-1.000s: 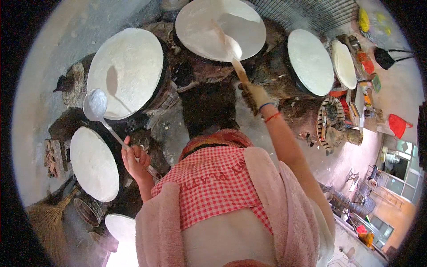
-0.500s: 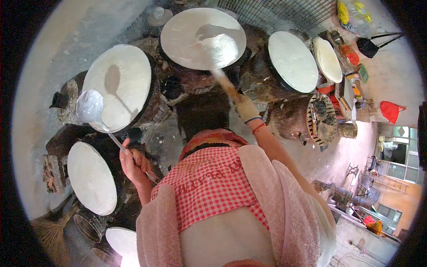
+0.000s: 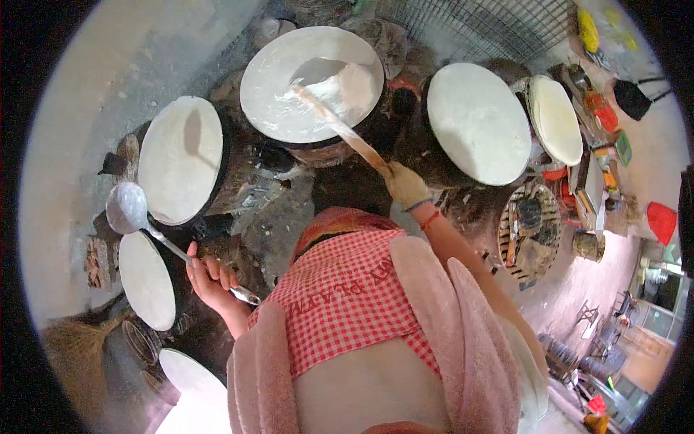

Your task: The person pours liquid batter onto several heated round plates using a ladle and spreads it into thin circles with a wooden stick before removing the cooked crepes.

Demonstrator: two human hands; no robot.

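Observation:
My left hand (image 3: 213,282) grips the handle of a long metal ladle (image 3: 127,207). Its whitish bowl hangs left of the hand, between two batter-coated griddles, one farther off (image 3: 181,155) and one nearer (image 3: 147,286). A cream work glove covers my right hand (image 3: 406,186), closed around the handle of a long wooden paddle (image 3: 340,130). The paddle's white-smeared end lies over the far middle griddle (image 3: 271,90), where pale batter covers the surface and looks wet and uneven on the right. Shadows fall across both far griddles.
More round white-coated griddles stand around me, at right (image 3: 477,126) and lower left (image 3: 188,380). Pale flat sheets (image 3: 557,119) lie stacked beyond the right one. A slatted round stove opening (image 3: 531,224) stands nearer. A straw broom (image 3: 79,354) leans at far left.
The paddle's end has swung left and farther across the middle griddle. The ladle's bowl has dropped nearer and left, away from above the far left griddle. The whole view has shifted slightly.

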